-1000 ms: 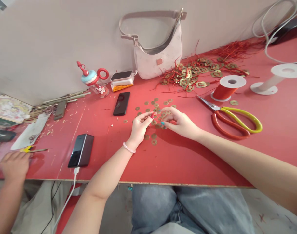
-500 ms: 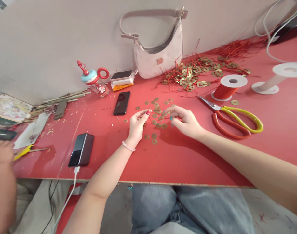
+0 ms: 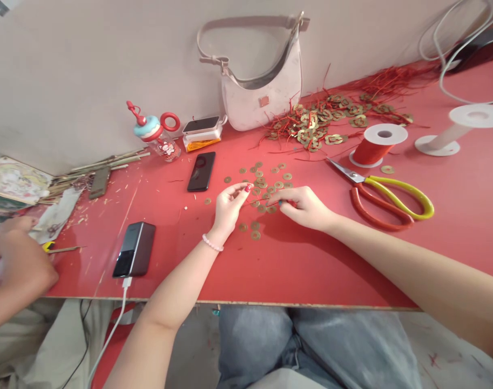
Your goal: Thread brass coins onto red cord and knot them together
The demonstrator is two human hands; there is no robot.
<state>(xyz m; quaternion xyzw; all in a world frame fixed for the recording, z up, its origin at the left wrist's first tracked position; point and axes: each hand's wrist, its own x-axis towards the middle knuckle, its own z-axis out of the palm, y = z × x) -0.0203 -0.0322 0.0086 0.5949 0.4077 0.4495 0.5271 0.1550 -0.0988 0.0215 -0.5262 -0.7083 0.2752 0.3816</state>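
My left hand [image 3: 229,206] pinches thumb against finger at the left of the scattered brass coins [image 3: 256,226]. A thin red cord [image 3: 263,200] stretches from this hand towards my right one. My right hand [image 3: 302,206] is bent over the coins, thumb and forefinger closed on the cord's other end. Whether a coin hangs on the cord between them I cannot tell. The coins are round with a hole in the middle and lie loose on the red tabletop [image 3: 311,270].
Red-and-yellow scissors [image 3: 386,202], a spool of red cord [image 3: 373,148] and a bare white spool [image 3: 452,132] stand right. Behind lies a heap of corded coins [image 3: 315,127] beside a handbag [image 3: 266,92]. Phone [image 3: 201,172], cup [image 3: 165,146] and power bank [image 3: 135,251] are left; a co-worker's hands [image 3: 19,254] work far left.
My right hand has lowered slightly and its fingers have closed in on the cord. My left hand stays nearly in place. The co-worker's arm at far left has moved further into view.
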